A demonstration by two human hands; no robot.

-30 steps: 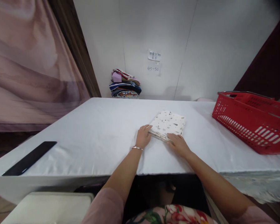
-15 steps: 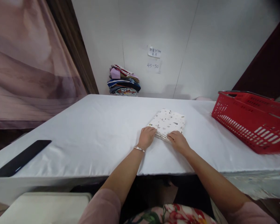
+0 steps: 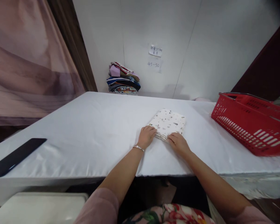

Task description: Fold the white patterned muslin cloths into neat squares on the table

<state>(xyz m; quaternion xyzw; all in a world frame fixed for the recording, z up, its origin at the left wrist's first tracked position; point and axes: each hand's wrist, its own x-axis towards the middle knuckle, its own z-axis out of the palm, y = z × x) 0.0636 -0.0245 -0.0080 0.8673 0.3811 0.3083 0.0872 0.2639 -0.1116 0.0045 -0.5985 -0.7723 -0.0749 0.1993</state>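
A folded white cloth [image 3: 168, 121] with a small scattered print lies on the white-covered table, its layered edge toward me. My left hand [image 3: 146, 137], with a bracelet at the wrist, grips the near left corner of the cloth. At the near right corner, my right hand [image 3: 179, 143] has its fingers on top of the folded layers and its thumb hidden from view.
A red basket [image 3: 249, 124] stands at the right of the table [image 3: 84, 130]. At the left edge lies a flat black object [image 3: 16, 157]. Behind the table is a pile of folded fabrics [image 3: 123, 79]. A white stool-like surface [image 3: 42, 208] shows at lower left.
The camera view has shifted slightly. Both hands remain on the near edge of the folded cloth, with no clear movement of either.
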